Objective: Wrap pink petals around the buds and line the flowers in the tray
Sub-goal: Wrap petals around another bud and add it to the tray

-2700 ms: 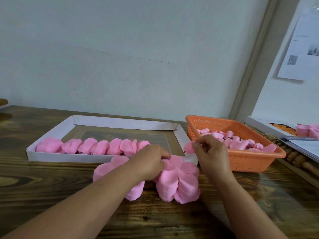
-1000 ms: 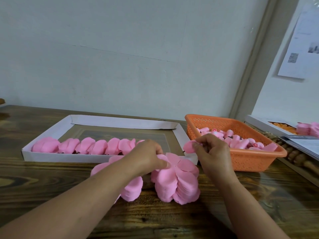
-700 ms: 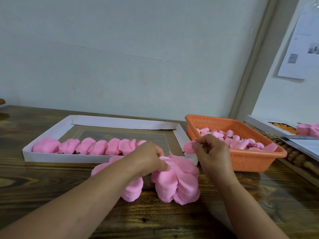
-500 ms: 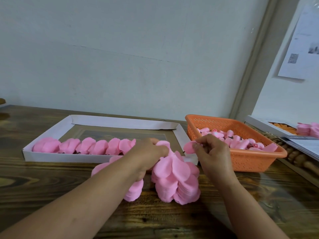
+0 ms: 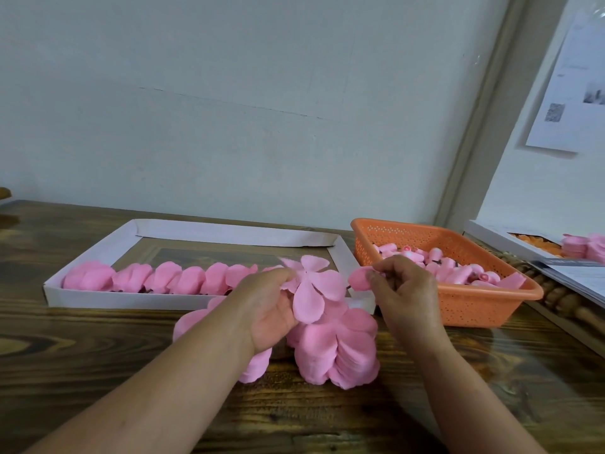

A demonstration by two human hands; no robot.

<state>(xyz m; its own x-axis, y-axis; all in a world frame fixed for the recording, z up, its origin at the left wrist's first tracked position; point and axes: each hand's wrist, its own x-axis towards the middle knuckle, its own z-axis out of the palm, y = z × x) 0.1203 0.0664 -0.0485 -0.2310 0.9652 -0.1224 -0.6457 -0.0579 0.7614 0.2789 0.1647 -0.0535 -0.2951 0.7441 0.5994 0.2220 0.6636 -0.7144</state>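
One row of finished flowers (image 5: 157, 278) is lying along the near wall of the white tray (image 5: 98, 298) at the far left of the table (image 5: 82, 371), running from its left corner toward the middle, so the next flower is going to have to land at the right end of that row without knocking the others askew. Your left hand (image 5: 265, 309) is pinching a single petal sheet (image 5: 311, 286) at its centre, fingers curled round it, and is holding it up just above the petal stack (image 5: 337, 348) that is sitting near the table's front edge; the sheet is thin and floppy, so you are risking dragging a second sheet up with it, or creasing a lobe if you are squeezing too hard. Your right hand (image 5: 402, 290) is pinching a bud (image 5: 358, 278) by what looks like its stem, the pink tip pointing left toward the sheet; if you are threading it off-centre, the petals are probably going to wrap lopsided or tear at the hole, and a loose hold could be letting the bud slip. Behind that hand the orange basket (image 5: 484, 309) is holding the remaining buds. Toward the right, a paper sheet (image 5: 569, 86) is hanging on the wall with what looks like a QR code and small print too blurred to read; no brand or label is legible anywhere.
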